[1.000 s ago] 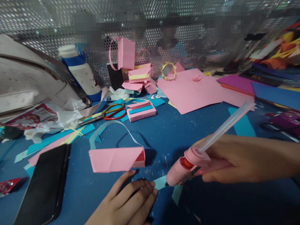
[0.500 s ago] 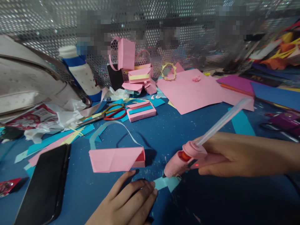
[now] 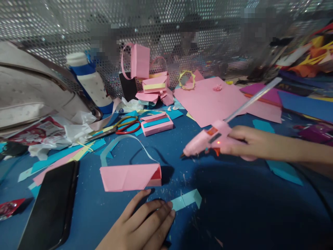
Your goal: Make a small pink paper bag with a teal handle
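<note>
My left hand (image 3: 145,222) lies palm down near the front, fingers stretched out, with fingertips resting on the end of a light blue paper strip (image 3: 186,200). The strip's far end is folded at an angle; its near end is hidden under the fingers. In my right hand (image 3: 241,142) is a pink hot glue gun (image 3: 204,140), its light glowing and a clear glue stick (image 3: 253,99) sticking out of the back. The nozzle is above the table, apart from the strip. Just beyond my left hand sits a small pink paper bag (image 3: 127,177) with a pale blue handle.
A phone (image 3: 50,208) lies at left, beside paper scraps and scissors (image 3: 127,126). Behind are a pink paper box (image 3: 157,125), stacked paper bags (image 3: 140,60), pink sheets (image 3: 210,100), a bottle (image 3: 91,83) and a backpack (image 3: 28,90). A dark cord (image 3: 316,189) runs at right.
My right hand has lifted the glue gun off the strip and moved it up and away, tipping it flatter. My left hand has stayed in place.
</note>
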{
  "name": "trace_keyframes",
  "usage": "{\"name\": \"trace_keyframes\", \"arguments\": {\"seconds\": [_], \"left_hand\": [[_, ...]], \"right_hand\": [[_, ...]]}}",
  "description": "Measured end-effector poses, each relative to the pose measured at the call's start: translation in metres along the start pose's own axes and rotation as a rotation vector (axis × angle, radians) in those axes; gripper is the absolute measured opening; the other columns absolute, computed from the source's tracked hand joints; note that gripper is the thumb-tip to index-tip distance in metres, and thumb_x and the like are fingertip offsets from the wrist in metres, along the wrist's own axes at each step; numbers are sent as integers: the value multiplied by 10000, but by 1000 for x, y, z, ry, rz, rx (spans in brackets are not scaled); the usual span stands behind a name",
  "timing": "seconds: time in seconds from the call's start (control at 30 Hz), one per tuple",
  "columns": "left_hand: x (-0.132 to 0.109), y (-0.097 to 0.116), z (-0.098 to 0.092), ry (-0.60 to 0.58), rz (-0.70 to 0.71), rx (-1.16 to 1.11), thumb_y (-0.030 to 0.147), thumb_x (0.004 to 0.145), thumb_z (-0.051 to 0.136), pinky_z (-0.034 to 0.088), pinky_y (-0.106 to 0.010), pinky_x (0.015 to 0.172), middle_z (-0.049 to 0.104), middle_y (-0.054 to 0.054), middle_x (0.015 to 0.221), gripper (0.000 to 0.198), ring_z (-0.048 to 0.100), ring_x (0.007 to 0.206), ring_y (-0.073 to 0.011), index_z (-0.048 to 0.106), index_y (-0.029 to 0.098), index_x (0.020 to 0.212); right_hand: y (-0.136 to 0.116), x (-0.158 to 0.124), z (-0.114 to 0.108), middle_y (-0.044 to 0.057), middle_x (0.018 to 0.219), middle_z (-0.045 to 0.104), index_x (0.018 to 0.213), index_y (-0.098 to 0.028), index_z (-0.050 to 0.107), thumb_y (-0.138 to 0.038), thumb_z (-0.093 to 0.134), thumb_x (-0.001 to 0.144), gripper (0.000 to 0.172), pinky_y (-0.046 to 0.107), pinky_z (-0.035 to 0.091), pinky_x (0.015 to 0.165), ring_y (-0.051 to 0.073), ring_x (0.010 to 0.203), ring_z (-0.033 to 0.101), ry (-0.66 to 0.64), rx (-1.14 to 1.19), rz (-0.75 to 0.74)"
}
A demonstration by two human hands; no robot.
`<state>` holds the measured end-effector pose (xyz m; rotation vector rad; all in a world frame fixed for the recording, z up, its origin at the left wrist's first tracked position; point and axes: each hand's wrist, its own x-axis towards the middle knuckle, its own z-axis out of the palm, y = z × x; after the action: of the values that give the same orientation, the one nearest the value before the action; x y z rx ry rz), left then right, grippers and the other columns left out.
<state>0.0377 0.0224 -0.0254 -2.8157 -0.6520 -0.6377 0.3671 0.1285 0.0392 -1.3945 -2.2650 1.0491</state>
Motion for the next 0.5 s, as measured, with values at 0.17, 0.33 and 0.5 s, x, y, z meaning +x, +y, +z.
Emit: {"name": "trace_keyframes", "arguments": {"seconds": [0.17,0.33,0.5], "left_hand": [[-2,1,1,-11,-17,3,287,977,470,343,-349,1152,718,2,1080,306,622,1037,-120,650,180,1199],[-2,0,1,-12,-6,2,277,978,469,325,-345,1163,717,0,1084,307,622,1036,-118,649,172,1203],[0,1,1,-3,-11,4,298,978,471,282,-341,1185,719,11,1076,307,622,1036,-109,662,179,1187]], "right_hand": [[31,10,-16,-32,559,471,785,-121,664,-519,560,844,415,152,288,387,36,438,410,180,4,240],[52,5,-9,50,640,580,901,-94,704,-622,560,777,561,245,372,443,125,523,500,265,-118,292],[62,-4,1,68,628,657,972,-125,696,-621,509,816,553,300,447,504,178,504,585,223,-217,280]]}}
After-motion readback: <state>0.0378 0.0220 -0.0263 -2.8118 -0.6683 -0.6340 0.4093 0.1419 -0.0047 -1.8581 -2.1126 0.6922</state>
